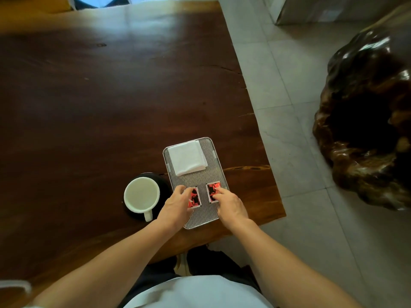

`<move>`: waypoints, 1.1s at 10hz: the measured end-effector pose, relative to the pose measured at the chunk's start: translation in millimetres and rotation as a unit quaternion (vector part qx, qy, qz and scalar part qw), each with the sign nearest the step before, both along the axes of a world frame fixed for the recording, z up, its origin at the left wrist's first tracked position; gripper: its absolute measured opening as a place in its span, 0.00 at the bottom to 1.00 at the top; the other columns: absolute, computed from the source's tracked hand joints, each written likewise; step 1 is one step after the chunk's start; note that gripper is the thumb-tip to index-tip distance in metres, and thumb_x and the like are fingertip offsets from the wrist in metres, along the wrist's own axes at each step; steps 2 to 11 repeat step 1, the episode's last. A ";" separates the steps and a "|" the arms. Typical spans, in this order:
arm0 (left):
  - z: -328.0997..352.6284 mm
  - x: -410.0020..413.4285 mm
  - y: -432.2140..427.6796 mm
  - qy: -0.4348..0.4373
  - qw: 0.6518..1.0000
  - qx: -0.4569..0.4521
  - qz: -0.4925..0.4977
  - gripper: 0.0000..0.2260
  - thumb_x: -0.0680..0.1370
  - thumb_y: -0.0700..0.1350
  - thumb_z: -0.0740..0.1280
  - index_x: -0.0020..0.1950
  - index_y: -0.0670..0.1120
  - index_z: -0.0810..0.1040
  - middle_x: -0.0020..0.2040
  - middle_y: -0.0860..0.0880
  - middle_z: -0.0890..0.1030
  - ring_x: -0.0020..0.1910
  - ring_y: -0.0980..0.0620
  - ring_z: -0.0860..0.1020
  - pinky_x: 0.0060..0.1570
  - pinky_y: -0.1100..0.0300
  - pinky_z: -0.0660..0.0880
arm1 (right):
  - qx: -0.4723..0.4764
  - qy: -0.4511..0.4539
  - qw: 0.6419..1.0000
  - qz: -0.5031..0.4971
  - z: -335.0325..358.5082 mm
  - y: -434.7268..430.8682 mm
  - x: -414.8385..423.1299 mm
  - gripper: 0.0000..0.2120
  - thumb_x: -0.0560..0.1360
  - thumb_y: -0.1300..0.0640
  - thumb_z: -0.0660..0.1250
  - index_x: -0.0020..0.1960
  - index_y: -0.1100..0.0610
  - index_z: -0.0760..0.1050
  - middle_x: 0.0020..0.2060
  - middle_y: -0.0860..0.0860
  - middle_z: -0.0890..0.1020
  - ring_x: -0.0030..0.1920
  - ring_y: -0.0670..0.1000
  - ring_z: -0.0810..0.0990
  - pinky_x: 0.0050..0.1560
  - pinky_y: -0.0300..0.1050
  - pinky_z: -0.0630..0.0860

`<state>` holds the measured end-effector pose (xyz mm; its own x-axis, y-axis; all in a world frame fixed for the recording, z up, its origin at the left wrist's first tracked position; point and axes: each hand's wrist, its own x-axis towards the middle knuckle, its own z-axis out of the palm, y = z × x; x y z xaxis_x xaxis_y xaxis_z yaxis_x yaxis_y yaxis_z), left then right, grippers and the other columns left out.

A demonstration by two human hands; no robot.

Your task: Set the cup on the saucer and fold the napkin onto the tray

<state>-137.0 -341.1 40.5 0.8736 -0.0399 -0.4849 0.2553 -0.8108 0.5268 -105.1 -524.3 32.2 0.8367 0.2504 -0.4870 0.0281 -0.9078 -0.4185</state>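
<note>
1 white cup (141, 194) upright on dark saucer (163, 185), handle pointing near, left of tray (219, 170). Tray long axis near-far; 1 folded napkin (187, 160) at far end. 2 red packets (195, 197) near end: left hand (178, 206) & right hand (230, 204) fingertips pressing one each, not clenched.

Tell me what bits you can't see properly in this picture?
- Saucer, head view: mostly hidden under the cup.
- Left packet and right packet: print too small to read, partly covered by the left hand and right hand.
- Napkin on the tray: how many folds cannot be told.
- White thing: blurred, cut off by the left edge.
</note>
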 end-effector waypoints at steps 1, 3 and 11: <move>12.9 -2.6 0.4 -0.003 1.000 -0.001 0.010 0.26 0.76 0.44 0.71 0.73 0.49 0.69 0.66 0.48 0.73 0.63 0.47 0.75 0.61 0.54 0.74 | -0.028 0.027 0.999 0.024 8.5 2.7 -5.3 0.14 0.76 0.63 0.67 0.60 0.52 0.80 0.59 0.51 0.81 0.61 0.54 0.79 0.59 0.51 0.78; 12.9 -2.6 0.4 -0.003 1.000 -0.001 0.010 0.26 0.76 0.44 0.71 0.73 0.49 0.69 0.66 0.48 0.73 0.63 0.47 0.75 0.61 0.54 0.74 | -0.028 0.027 0.999 0.024 8.5 2.7 -5.3 0.14 0.76 0.63 0.67 0.60 0.52 0.80 0.59 0.51 0.81 0.61 0.54 0.79 0.59 0.51 0.78; 12.9 -2.6 0.4 -0.003 1.000 -0.001 0.010 0.26 0.76 0.44 0.71 0.73 0.49 0.69 0.66 0.48 0.73 0.63 0.47 0.75 0.61 0.54 0.74 | -0.028 0.027 0.999 0.024 8.5 2.7 -5.3 0.14 0.76 0.63 0.67 0.60 0.52 0.80 0.59 0.51 0.81 0.61 0.54 0.79 0.59 0.51 0.78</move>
